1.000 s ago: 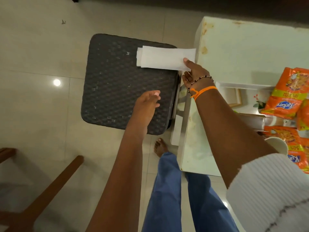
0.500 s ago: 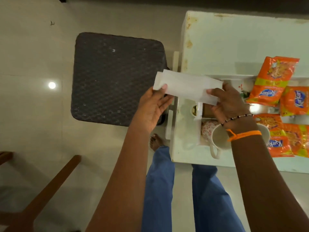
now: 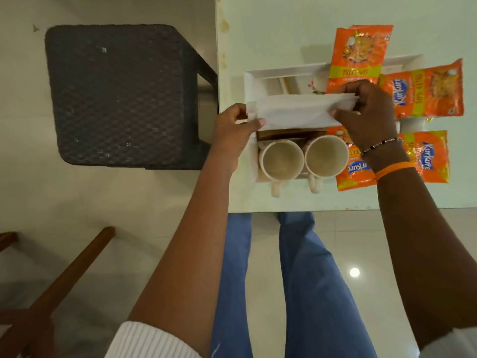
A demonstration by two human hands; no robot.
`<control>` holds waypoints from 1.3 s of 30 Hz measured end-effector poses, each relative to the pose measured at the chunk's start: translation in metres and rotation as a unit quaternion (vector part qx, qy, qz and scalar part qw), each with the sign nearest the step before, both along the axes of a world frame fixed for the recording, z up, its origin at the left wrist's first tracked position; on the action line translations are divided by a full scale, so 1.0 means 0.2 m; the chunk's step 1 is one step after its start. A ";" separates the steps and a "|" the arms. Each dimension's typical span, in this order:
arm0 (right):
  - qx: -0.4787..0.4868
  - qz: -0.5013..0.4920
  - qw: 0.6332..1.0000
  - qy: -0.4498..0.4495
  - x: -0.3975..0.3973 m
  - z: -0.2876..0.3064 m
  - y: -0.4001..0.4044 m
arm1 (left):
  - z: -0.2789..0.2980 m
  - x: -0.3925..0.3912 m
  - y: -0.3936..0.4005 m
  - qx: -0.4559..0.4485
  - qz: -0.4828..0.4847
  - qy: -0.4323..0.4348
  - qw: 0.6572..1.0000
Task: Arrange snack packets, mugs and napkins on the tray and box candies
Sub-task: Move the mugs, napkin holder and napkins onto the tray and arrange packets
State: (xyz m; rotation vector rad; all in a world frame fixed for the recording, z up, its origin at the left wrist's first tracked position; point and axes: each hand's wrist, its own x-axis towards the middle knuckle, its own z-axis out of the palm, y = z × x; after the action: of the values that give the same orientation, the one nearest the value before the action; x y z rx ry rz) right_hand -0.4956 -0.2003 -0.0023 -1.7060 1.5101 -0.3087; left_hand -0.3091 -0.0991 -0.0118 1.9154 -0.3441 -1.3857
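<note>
Above the tray (image 3: 251, 81), at 12 o'clock from the mugs (image 3: 281, 159), left hand (image 3: 233, 130) and right hand (image 3: 367, 113) pinch the napkin's (image 3: 294, 111) ends; it should probably be lowered flat, taut.

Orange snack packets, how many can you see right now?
4. One at the tray's far edge, one right of it, one nearer, one beside the right mug, partly under the right hand. More may be hidden.

A dark woven wicker stool (image 3: 121, 94) is standing just beside the white table (image 3: 284, 29). A brown wooden chair frame (image 3: 59, 280) is sitting on the pale tiled floor (image 3: 77, 197).
</note>
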 end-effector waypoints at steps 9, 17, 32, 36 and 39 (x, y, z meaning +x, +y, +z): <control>0.021 0.046 0.999 0.003 -0.06 -0.17 0.01 | -0.16 -0.11 -0.03 0.066 -0.017 -0.063 0.996; 0.038 -0.014 0.999 0.005 -0.06 -0.24 0.01 | -0.18 -0.17 -0.02 0.072 -0.030 -0.086 0.993; 0.046 -0.034 0.998 0.041 -0.10 -0.26 0.00 | -0.18 -0.17 -0.01 0.032 -0.084 -0.150 0.985; 0.046 -0.045 0.997 0.040 -0.08 -0.27 -0.01 | -0.19 -0.17 -0.02 0.046 -0.079 -0.139 0.986; 0.041 -0.063 0.996 0.041 -0.07 -0.28 -0.03 | -0.19 -0.17 -0.02 0.050 -0.084 -0.139 0.985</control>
State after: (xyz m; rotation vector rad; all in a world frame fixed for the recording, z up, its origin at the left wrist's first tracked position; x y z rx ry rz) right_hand -0.5105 -0.2063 -0.0579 -1.5787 1.6715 -0.2407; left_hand -0.3433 -0.1037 -0.0500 2.2119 -0.5927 -1.2601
